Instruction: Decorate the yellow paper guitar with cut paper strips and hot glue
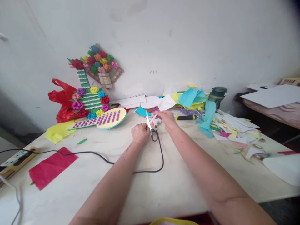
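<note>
My left hand (140, 132) is closed in a fist around the handle end of a small white and orange corded tool (152, 125), which looks like a glue gun. It stands near the middle of the pale table (178, 184). My right hand (167, 119) comes in from the right with its fingers pinched together at the tool's upper end. What they pinch is too small to make out. The tool's black cord (161, 156) loops toward me, then runs left to a power strip (16, 157).
A flat yellow and purple woven paper piece (106, 119), paper-rose crafts (90, 100) and a red plastic bag (61, 100) stand at the back left. A red paper sheet (52, 167) lies front left. Coloured paper scraps (232, 131), a yellow-handled tool (185, 117) and a dark jar (217, 95) are on the right.
</note>
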The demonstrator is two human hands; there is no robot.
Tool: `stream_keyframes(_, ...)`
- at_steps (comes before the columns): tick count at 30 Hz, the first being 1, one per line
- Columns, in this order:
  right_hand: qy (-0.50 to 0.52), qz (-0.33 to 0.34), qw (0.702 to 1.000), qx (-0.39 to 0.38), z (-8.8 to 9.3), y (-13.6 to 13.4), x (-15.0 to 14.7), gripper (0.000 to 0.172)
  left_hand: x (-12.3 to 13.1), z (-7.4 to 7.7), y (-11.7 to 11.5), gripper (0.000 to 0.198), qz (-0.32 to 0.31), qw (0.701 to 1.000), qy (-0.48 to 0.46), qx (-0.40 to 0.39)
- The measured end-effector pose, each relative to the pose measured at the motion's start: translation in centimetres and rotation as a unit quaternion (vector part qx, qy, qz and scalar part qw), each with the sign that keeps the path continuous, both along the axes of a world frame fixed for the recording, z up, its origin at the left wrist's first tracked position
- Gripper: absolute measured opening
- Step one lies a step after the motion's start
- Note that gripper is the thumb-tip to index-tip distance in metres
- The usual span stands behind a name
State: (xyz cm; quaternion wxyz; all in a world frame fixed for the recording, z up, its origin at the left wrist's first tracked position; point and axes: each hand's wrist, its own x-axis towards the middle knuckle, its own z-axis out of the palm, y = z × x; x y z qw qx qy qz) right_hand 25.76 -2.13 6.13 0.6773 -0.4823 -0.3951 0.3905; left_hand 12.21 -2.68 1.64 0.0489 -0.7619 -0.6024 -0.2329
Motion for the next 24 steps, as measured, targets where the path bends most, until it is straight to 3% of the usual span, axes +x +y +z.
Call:
stream_keyframes(4, 0.022, -0.14, 0.988, 0.056, 0.7, 0.7, 2.8, 0.018, -0.1, 0.1, 0.1, 0.026, 0.003, 1.0, -0.011, -0.008)
stream_keyframes(6, -0.012, -0.163, 0.986, 0.042, 0.7, 0.8, 3.7, 0.024, 0.0, 0.2, 0.2, 0.026, 0.013, 0.999, -0.029, -0.014)
stream_keyframes(7, -0.045, -0.132, 0.99, 0.016, 0.6, 0.6, 3.8, 0.025, 0.0, 0.3, 0.3, 0.026, 0.02, 0.999, -0.042, -0.019)
stream_keyframes(9, -0.112, 0.006, 0.992, -0.055, 0.4, 0.2, 3.3, 0.022, 0.0, 0.4, 0.5, 0.026, 0.036, 0.996, -0.076, -0.028)
stream_keyframes(12, -0.144, 0.276, 0.943, -0.122, -0.1, -0.7, 1.5, 0.018, -0.2, 0.7, 0.9, 0.024, 0.047, 0.989, -0.135, -0.029)
stream_keyframes(14, -0.121, 0.376, 0.912, -0.106, -0.4, -1.1, 0.4, 0.018, -0.5, 0.7, 1.2, 0.021, 0.032, 0.983, -0.179, -0.027)
stream_keyframes(19, -0.051, 0.423, 0.901, -0.084, -1.3, -1.0, -0.9, 0.02, -1.0, 0.6, 2.4, 0.015, -0.057, 0.943, -0.328, -0.033)
stream_keyframes(21, -0.033, 0.416, 0.905, -0.079, -1.6, -0.8, -1.0, 0.02, -1.0, 0.5, 2.8, 0.013, -0.122, 0.902, -0.41, -0.055)
stream_keyframes(24, -0.025, 0.385, 0.92, -0.067, -1.9, -0.6, -1.3, 0.022, -0.8, 0.2, 2.9, 0.021, -0.222, 0.809, -0.529, -0.128)
